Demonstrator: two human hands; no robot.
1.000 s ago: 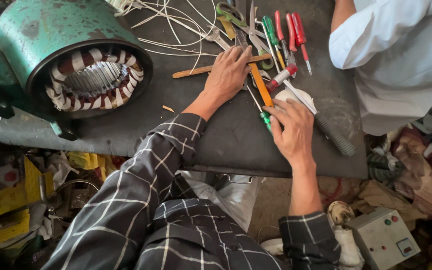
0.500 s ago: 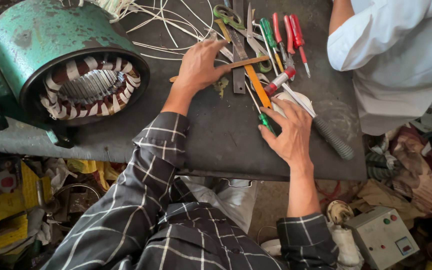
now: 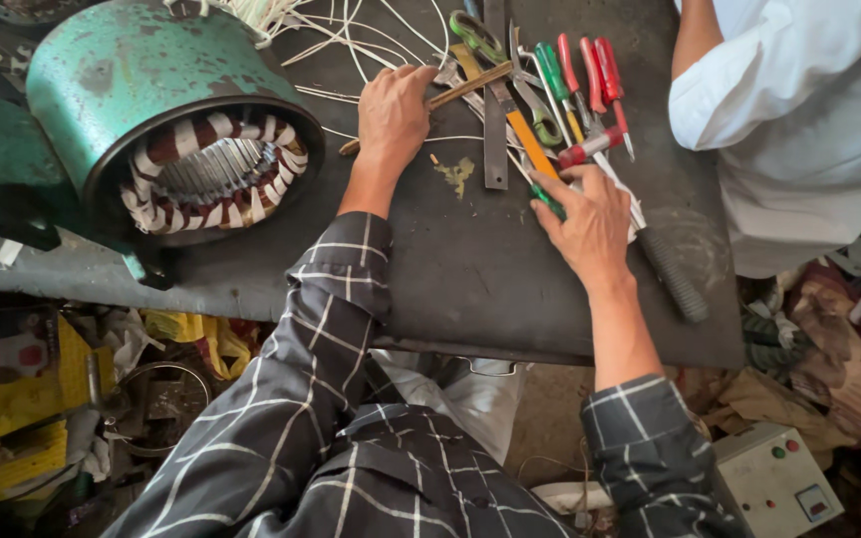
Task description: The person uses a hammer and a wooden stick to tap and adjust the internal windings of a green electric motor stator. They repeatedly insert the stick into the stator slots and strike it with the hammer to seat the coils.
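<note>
Wooden stick lies slantwise on the dark tabletop, among white wires; left hand closed around its near end. Right hand rests fingers-spread on a green-handled screwdriver, beside red screwdrivers. Green motor housing stands left.

One head-worn camera looks steeply down, close over the dark workbench.
</note>
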